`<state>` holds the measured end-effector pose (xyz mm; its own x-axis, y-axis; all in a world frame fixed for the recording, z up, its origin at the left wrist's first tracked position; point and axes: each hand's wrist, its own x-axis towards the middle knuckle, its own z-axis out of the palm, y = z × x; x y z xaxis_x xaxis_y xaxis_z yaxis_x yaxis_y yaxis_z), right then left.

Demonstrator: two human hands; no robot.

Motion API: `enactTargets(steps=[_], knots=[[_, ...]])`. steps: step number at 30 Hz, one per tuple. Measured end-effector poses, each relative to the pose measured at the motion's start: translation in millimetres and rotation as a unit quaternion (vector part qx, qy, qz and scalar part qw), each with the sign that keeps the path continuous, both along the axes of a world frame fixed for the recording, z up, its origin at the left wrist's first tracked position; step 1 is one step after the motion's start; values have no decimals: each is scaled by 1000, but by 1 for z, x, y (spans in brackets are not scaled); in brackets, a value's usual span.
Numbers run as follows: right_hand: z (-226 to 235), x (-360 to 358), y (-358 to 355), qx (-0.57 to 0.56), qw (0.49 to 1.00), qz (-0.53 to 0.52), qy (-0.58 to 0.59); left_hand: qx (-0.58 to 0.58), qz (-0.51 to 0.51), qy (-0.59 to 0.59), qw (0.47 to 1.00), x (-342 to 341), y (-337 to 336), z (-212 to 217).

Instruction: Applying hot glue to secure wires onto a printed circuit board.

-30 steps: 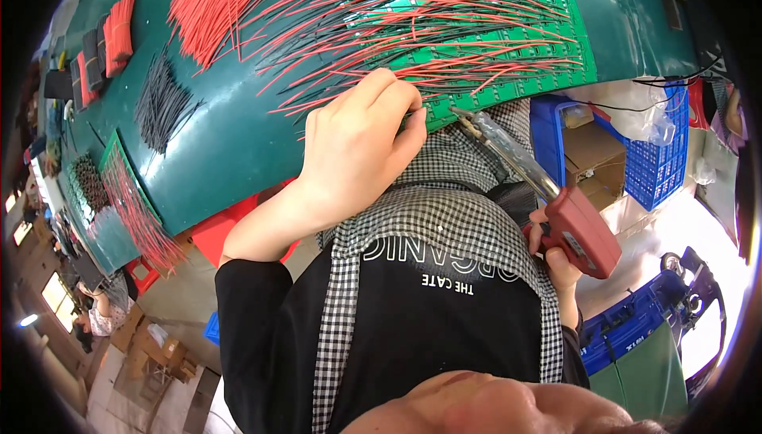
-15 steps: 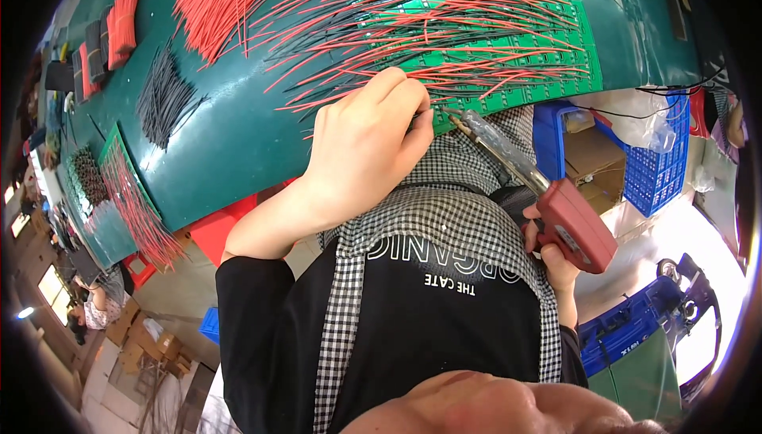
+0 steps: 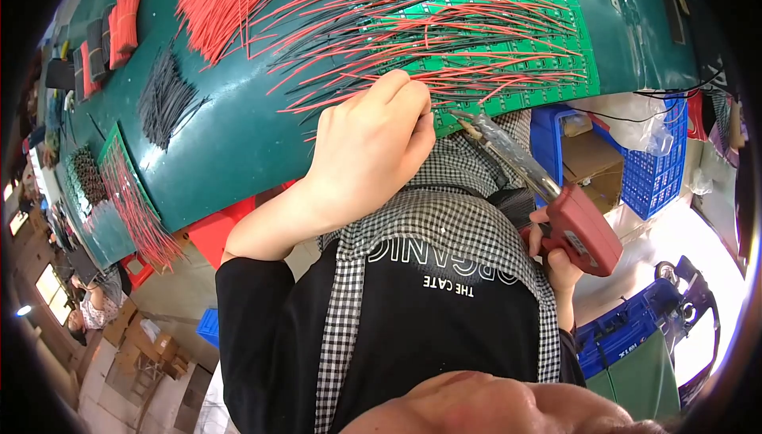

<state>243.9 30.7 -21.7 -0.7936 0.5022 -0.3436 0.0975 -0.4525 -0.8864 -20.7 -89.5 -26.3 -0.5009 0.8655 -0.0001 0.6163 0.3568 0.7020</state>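
Note:
My left hand (image 3: 369, 136) is closed in a pinch at the near edge of the green circuit board panel (image 3: 587, 53). Whatever its fingertips hold is hidden behind the knuckles. Red and black wires (image 3: 429, 33) lie in rows across the panel, their loose ends reaching out to the left. In my right hand (image 3: 556, 263) is a red soldering gun (image 3: 583, 228), gripped by its handle. Its long metal barrel points up and left, with the tip close to the panel's near edge, just right of my left fingers. Whether the tip touches the board I cannot tell.
Loose red wires (image 3: 226, 5) and black wires (image 3: 168, 97) lie in piles on the green table (image 3: 214, 144). Bundled wires (image 3: 123, 25) and another wired panel (image 3: 131, 188) are farther left. A blue crate (image 3: 655, 168) and a cardboard box (image 3: 591, 160) stand right below the table.
The soldering gun and my right hand have shifted slightly right and down, drawing the tip a little away from my left fingers. My left hand stays nearly in place.

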Motion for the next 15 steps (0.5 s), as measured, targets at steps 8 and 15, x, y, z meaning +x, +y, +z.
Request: enactTargets(steps=[8,15], knots=[[2,-6,8,79,987,-134,49,-27,-1,18,999,2,5,10],[-1,-3,47,-8,960,-179,215,-43,-80,234,968,1,-7,23]])
